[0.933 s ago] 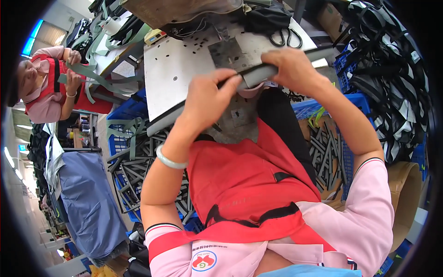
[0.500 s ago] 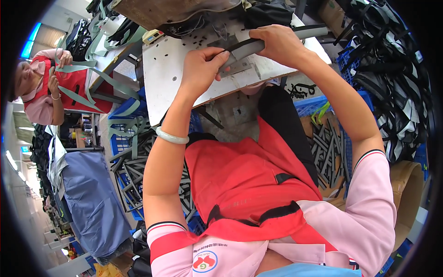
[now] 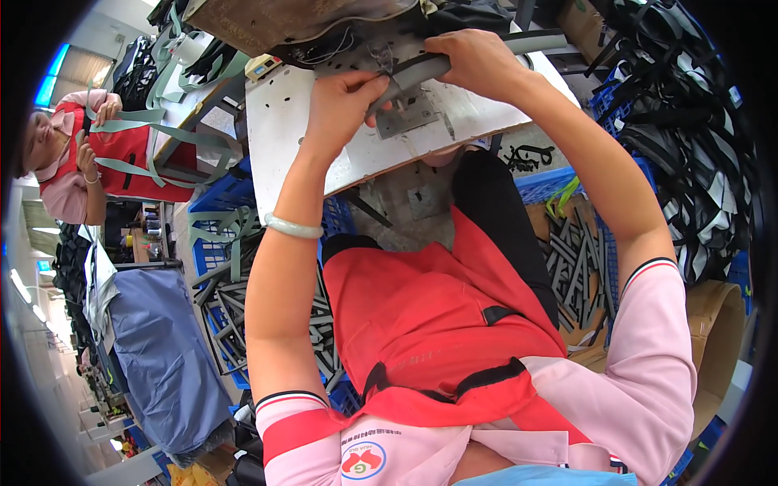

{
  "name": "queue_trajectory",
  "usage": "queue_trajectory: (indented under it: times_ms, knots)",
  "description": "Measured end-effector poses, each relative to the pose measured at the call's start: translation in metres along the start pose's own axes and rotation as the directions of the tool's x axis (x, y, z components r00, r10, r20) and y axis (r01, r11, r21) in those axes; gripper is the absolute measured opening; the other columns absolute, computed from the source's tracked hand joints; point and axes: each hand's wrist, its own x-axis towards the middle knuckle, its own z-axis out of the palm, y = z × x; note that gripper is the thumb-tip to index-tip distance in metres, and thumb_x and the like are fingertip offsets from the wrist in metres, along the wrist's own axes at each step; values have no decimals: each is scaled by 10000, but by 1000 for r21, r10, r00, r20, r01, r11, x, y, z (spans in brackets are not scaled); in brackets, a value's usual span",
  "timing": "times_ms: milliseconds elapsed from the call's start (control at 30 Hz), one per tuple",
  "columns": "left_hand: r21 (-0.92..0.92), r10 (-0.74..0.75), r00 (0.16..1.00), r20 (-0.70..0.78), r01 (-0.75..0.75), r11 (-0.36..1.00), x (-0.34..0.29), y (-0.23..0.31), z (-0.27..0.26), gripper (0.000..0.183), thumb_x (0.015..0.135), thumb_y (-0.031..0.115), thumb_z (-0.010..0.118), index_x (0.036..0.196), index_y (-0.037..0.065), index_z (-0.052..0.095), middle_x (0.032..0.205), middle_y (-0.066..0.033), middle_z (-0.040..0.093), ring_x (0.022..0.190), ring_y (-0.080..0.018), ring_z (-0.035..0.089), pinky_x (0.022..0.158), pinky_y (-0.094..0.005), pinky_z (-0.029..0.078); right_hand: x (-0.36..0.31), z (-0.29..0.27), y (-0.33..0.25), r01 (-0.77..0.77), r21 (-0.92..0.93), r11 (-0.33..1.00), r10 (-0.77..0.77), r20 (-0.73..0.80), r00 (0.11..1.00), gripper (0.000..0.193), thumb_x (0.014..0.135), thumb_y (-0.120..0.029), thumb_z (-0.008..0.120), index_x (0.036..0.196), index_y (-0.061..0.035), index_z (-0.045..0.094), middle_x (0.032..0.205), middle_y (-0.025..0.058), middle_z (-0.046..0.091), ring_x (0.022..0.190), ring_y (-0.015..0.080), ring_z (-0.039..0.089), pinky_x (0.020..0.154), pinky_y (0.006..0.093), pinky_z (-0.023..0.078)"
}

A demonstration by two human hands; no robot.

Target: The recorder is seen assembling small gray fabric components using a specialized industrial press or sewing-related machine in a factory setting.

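A grey padded strip with a black edge is stretched between my two hands over a white worktable. My left hand pinches its left end between thumb and fingers. Farther right, my right hand is closed round the strip, whose tail sticks out past the knuckles. Beneath the strip lies a square metal plate, set into the tabletop. Just beyond the hands is the brown housing of what looks like a sewing machine; its working point is partly hidden.
Blue crates with many grey strips stand below at left and right. Black and grey straps pile up at far right, near a cardboard box. At left a co-worker handles pale green strips. Dark scraps dot the tabletop.
Both my hands have moved away from me and slightly left with the strip, nearer the machine. More of the metal plate now shows. The co-worker's hands have shifted a little.
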Motion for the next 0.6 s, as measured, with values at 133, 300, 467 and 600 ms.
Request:
queue_trajectory:
  times_ms: [133, 300, 467, 600]
  knots:
    - [-25, -47, 999, -13, 47, 999, 6, -1, -1, 249, 915, 164, 660, 1040, -49, 694, 740, -91, 681, 523, -93, 530, 522, -222, 425, 9, 1, -1, -62, -33, 998, 63, 34, 997, 399, 735, -217, 712, 1107, -77, 672, 989, 156, 682, 958, 345, 635, 831, 418, 506]
    - [-141, -4, 996, -88, -9, 990, -7, -7, -15, 245, 920, 166, 651, 1027, -49, 699, 759, -88, 690, 561, -95, 555, 539, -228, 443, -16, -7, 5, -153, -2, 988, 152, -92, 984, 371, 751, -247, 710, 1088, -94, 678, 915, 152, 692, 906, 339, 656, 794, 415, 523]
    - [364, 178, 984, 16, -171, 916, -31, -22, -25, 236, 870, 193, 673, 928, -31, 719, 734, -93, 694, 675, -122, 616, 629, -279, 489, -65, -15, -66, 293, 117, 949, -283, -95, 954, 171, 718, -112, 676, 888, -99, 678, 1014, 74, 611, 989, 298, 597, 822, 396, 531]
    - [157, 88, 978, 191, -119, 980, -54, 5, 39, 222, 875, 154, 679, 951, -52, 708, 775, -18, 678, 719, -67, 567, 645, -240, 478, -103, 44, -149, 666, -71, 742, -670, -114, 734, 118, 741, -164, 604, 795, -82, 672, 989, 95, 658, 1015, 227, 606, 846, 354, 496]
